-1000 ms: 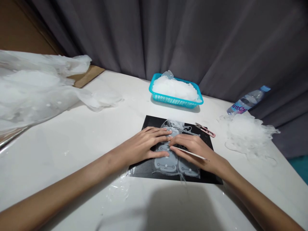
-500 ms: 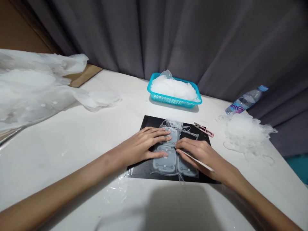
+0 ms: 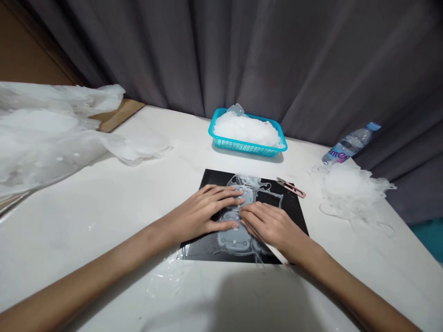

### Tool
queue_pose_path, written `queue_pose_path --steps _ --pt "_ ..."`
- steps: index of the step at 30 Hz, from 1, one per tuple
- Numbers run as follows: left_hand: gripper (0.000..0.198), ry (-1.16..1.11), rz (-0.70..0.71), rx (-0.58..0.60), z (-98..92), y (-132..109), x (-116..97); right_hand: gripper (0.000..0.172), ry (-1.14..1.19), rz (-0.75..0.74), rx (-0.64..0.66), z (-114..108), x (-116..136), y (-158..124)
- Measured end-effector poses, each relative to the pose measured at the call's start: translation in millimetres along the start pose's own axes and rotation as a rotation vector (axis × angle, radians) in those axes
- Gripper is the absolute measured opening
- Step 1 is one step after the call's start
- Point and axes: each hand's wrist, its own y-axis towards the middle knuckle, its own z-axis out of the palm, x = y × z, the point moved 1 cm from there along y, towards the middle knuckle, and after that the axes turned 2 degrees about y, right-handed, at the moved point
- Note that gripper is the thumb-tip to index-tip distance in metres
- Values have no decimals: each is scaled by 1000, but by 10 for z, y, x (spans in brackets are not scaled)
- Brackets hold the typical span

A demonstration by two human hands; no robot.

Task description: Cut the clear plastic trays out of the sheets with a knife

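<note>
My left hand (image 3: 211,208) lies with fingers spread on translucent moulded plastic pieces (image 3: 234,240), pressing them onto a black mat (image 3: 202,249). In my right hand (image 3: 272,226) is a slim pale pen-like tool (image 3: 276,253), its tip hidden by my fingers near the seam between the upper and lower pieces. Some of the lower right piece is covered by that hand. Stringy translucent trimmings (image 3: 254,182) stick out from the pieces' far edge. A pair of thread snips (image 3: 291,187) with pink handles rests at the mat's far right.
Behind the mat, a blue basket (image 3: 249,146) holds a heap of translucent pieces. At the right are a pile of stringy scrap (image 3: 349,189) and a water bottle (image 3: 349,145). Cloudy plastic sheeting (image 3: 51,143) covers the left side. A grey curtain (image 3: 242,55) hangs along the back.
My right hand and its tool have moved left along the seam, the tool's rear end swinging towards me. My left hand stays on the pieces. The view has shifted slightly.
</note>
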Motion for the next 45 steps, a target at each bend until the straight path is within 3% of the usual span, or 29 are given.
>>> queue_pose_path --steps 4,7,10,14,16,19,22,24,26,29,31,33,35,39,42,45 --pt "56 -38 -8 -4 -10 -7 4 34 -49 -7 25 44 102 3" --pt "68 -85 -40 14 -33 0 10 34 -20 2 -24 23 82 71" --pt "88 -94 -59 38 -60 5 23 26 73 142 -236 -119 -273 152" --pt "100 -94 -120 120 -72 -26 49 22 174 521 -519 -479 -1008 168" --pt "105 -112 -155 117 -70 -40 44 20 309 550 -407 -641 -1154 168" --pt "112 -181 -189 -18 -66 -9 -18 18 429 408 -178 -799 -949 217" --pt "88 -296 -245 -203 -70 93 -130 19 667 323 -15 -863 -559 308" --pt "50 -389 -292 -231 -72 173 -198 25 791 313 -58 -886 -383 355" --pt "29 -556 -360 -226 -78 228 -239 26 785 346 -213 -894 -311 367" --pt "29 -885 -499 -280 -104 239 -259 38 534 367 -439 -856 -285 326" --pt "28 -1074 -574 -299 -120 219 -265 46 386 343 -493 -785 -245 287" --pt "30 -1228 -610 -285 -125 199 -272 43 342 347 -432 -678 -175 262" --pt "33 -1334 -614 -270 -116 189 -280 40 379 396 -280 -553 -97 258" --pt "39 -1390 -615 -294 -78 179 -278 24 618 456 -10 -336 -14 295" --pt "41 -1381 -620 -302 -62 164 -260 17 776 499 -27 -240 -51 313" --pt "40 -1313 -626 -305 -67 150 -232 21 898 580 -94 -196 -128 296"
